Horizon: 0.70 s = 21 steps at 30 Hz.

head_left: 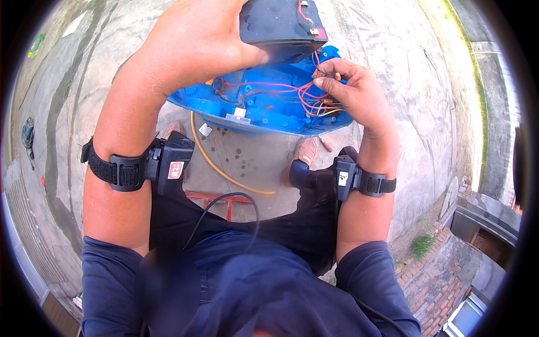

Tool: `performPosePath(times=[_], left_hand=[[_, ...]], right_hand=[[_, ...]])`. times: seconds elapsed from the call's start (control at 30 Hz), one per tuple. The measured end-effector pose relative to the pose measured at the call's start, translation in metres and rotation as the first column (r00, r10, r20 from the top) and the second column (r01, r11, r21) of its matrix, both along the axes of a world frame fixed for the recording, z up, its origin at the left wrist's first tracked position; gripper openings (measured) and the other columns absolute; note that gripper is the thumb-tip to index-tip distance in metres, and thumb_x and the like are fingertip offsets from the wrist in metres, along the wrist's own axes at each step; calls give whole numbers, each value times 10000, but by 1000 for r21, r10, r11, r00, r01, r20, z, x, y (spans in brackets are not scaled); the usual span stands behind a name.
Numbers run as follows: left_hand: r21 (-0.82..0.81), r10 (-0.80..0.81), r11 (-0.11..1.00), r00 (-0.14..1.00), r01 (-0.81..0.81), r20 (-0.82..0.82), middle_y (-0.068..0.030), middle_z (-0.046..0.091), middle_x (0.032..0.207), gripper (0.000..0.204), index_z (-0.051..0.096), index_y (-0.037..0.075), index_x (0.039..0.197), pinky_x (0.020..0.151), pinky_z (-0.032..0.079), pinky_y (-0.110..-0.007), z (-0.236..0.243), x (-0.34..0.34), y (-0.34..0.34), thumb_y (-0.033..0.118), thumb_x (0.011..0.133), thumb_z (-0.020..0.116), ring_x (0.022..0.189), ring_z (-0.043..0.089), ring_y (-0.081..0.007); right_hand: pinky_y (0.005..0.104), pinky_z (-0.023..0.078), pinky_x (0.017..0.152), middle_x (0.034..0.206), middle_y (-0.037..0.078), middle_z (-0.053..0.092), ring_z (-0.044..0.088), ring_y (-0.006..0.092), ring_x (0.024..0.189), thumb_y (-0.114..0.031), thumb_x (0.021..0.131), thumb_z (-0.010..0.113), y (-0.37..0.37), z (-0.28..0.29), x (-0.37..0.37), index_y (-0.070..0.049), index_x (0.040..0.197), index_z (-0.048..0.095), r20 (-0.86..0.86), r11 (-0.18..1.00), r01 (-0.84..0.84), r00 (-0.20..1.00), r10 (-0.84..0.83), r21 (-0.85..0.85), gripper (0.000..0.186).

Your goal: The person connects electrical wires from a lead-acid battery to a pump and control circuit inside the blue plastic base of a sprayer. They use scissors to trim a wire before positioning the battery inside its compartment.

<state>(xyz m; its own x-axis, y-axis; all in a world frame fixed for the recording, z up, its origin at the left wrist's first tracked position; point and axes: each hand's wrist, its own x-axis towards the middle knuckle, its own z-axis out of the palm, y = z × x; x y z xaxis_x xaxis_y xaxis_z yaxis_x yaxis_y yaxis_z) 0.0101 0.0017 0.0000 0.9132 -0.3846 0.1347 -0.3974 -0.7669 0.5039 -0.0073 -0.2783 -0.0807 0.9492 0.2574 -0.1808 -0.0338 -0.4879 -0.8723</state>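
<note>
At the top of the view my left hand [196, 39] grips a black box-shaped battery [275, 25] by its left side, thumb along the near edge. Red wire runs to its terminals on the right. Below the battery is an open blue plastic housing [264, 115], its hollow side up, with red, black and yellow wires [281, 87] strung across the inside. At the housing's right end my right hand [356, 90] pinches thin wires, with a small orange connector [338, 76] beside its fingertips. The battery covers part of the housing's far side.
An orange-brown hose [216, 168] curves over the concrete between my feet. A screwdriver-like tool [325, 144] lies near my right shoe [305, 157]. Red metal framing [227, 205] shows below my legs. A green power tool [28, 135] lies far left, and bricks [429, 281] lie at right.
</note>
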Motion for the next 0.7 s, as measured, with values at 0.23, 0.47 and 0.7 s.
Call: performPosePath(times=[0.23,0.47,0.7], left_hand=[[-1,-16,1000,999,16,36,-257,680,1045,485,674,-29,1077,895,534,-448,10,-13,-6,227,703,847,1029,664,-417],[-18,2,1000,997,-4,-72,-257,678,1047,484,675,-24,1069,892,532,-450,0,-1,0,227,696,854,1031,660,-419],[-36,-42,999,999,42,-11,-244,679,1047,502,671,-17,1071,891,531,-447,6,0,4,219,677,874,1026,659,-413]], right_hand=[[243,479,586,730,-28,629,590,55,645,-113,905,746,-1,-2,0,-40,977,727,-4,1000,9,1000,-9,12,104],[248,485,576,721,-14,633,600,60,630,-118,892,749,4,-1,0,-49,972,730,80,998,12,997,-7,-61,107],[228,503,603,768,-28,628,597,49,659,-104,898,752,5,7,0,-49,965,732,26,995,14,1000,-11,-95,88]])
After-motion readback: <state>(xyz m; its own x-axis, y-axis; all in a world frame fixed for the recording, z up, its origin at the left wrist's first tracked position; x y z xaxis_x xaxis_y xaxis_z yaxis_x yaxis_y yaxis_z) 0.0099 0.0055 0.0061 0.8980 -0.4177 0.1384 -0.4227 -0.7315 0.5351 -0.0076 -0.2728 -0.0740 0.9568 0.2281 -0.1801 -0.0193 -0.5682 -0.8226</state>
